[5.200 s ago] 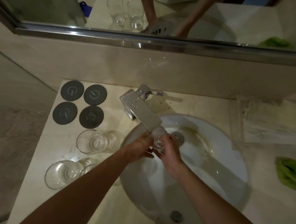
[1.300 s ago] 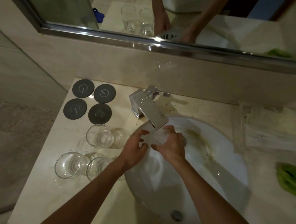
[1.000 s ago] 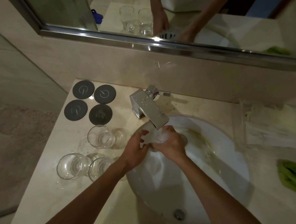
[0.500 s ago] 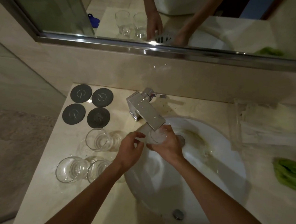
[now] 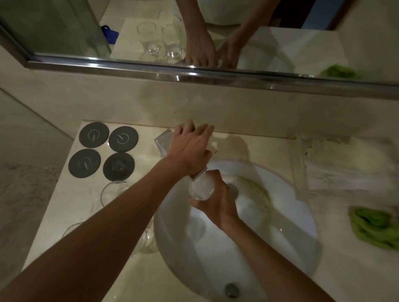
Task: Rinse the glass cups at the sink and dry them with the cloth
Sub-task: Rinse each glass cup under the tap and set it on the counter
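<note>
My right hand (image 5: 218, 205) grips a clear glass cup (image 5: 201, 188) held over the white sink (image 5: 304, 218), right under the spout of the chrome tap (image 5: 162, 142). My left hand (image 5: 189, 148) lies over the back of the tap with fingers stretched out, hiding its lever. Other glass cups stand on the counter left of the basin, one (image 5: 112, 192) behind my left forearm and two more (image 5: 72, 230) (image 5: 148, 241) mostly hidden by it. A green cloth (image 5: 378, 229) is bunched on the counter at the right.
Several dark round coasters (image 5: 105, 152) sit at the back left of the counter. A clear plastic-wrapped bundle (image 5: 347, 164) lies at the back right. The mirror (image 5: 270, 38) runs along the wall above. The counter ends close on the left.
My left hand has left the cup and gone up and back onto the tap. My right hand still holds the cup under the spout.
</note>
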The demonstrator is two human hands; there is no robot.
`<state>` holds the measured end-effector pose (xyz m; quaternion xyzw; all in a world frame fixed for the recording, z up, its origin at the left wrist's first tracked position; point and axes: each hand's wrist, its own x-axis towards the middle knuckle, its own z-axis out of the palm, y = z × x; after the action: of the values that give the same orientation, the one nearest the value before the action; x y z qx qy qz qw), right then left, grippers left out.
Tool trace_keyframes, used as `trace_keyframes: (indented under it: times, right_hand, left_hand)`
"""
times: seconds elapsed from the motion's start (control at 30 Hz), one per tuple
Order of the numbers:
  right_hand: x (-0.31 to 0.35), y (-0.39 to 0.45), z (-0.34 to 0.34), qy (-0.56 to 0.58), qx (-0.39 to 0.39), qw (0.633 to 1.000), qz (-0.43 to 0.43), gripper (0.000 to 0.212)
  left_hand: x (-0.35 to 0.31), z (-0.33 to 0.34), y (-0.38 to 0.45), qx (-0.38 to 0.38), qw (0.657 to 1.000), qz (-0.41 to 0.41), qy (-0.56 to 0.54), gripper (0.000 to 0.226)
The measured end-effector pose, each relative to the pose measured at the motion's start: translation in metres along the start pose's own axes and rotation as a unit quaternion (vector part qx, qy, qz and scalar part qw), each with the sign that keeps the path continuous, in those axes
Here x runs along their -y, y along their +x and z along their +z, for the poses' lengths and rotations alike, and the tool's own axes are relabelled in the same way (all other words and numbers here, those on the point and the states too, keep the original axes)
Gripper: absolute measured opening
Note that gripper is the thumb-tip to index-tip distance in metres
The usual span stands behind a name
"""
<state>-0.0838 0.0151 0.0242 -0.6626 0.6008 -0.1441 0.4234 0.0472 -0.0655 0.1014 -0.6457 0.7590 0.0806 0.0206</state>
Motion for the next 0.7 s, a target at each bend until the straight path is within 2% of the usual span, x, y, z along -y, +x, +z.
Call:
trace_keyframes:
  times: [0.03,0.1,0.2,0.3,0.47,0.53,0.63,0.7]
  right_hand:
    - [0.001,0.000,-0.002,-0.003,-0.017,1.000,0.013,0.069]
    - [0.002,0.001,-0.004,-0.007,-0.002,1.000,0.013,0.074]
    - [0.003,0.002,-0.009,0.008,0.015,1.000,0.014,0.067]
    - [0.002,-0.003,-0.013,0.024,0.007,1.000,0.004,0.067]
    - [-0.005,-0.027,-0.016,0.081,0.011,0.996,0.042,0.070]
    - [-0.008,-0.041,-0.019,0.146,0.000,0.986,0.081,0.070]
    - [-0.012,-0.061,-0.025,0.220,-0.008,0.967,0.124,0.074]
    - [-0.014,-0.074,-0.028,0.251,-0.011,0.956,0.150,0.078]
  left_hand:
    - [0.001,0.001,0.001,0.015,1.000,-0.002,0.019,0.062]
    - [0.003,0.001,0.000,0.019,0.999,-0.002,0.038,0.056]
    - [0.004,-0.002,-0.004,-0.002,0.999,0.011,0.042,0.049]
    - [0.007,-0.001,-0.015,-0.026,1.000,0.004,0.010,0.042]
    - [-0.001,0.001,-0.037,-0.029,0.999,-0.014,0.000,0.047]
    - [-0.009,-0.003,-0.049,-0.055,0.996,-0.041,-0.049,0.046]
    - [-0.024,-0.005,-0.085,-0.100,0.984,-0.065,-0.130,0.034]
    - [-0.037,0.000,-0.116,-0.101,0.976,-0.090,-0.171,0.036]
